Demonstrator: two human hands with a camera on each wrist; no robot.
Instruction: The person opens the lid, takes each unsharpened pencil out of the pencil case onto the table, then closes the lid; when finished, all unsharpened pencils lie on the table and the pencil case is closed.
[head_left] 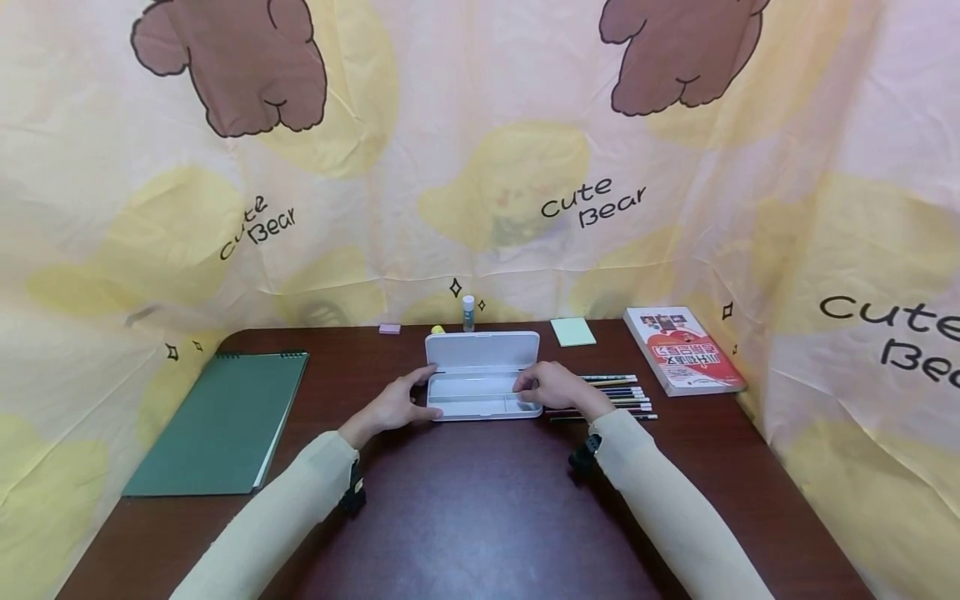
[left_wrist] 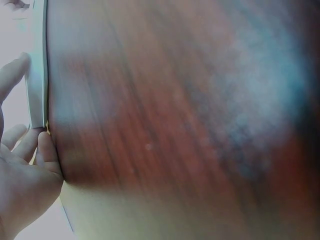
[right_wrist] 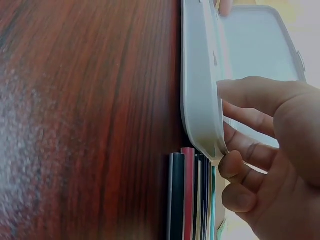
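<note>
An open white pencil case [head_left: 472,408] lies on the dark wooden table with its lid [head_left: 482,351] raised at the back. Inside, its tray is divided into a long section and smaller front compartments. My left hand [head_left: 393,404] grips the left end, thumb at the front corner and other fingers round the side. My right hand [head_left: 557,387] dips thumb and fingers into the right end of the case, over a small front compartment. Seen from the right wrist, the thumb [right_wrist: 245,92] reaches inside the wall; whether the fingertips pinch anything is hidden. Several pencils [right_wrist: 187,200] lie beside that end.
A green spiral notebook [head_left: 221,425] lies at left. Behind the case stand a glue stick [head_left: 468,315], a small yellow item [head_left: 438,331] and a pink block [head_left: 389,329]. Pale green sticky notes [head_left: 573,332] and a red-and-white book [head_left: 684,350] lie at right. A printed curtain hangs behind.
</note>
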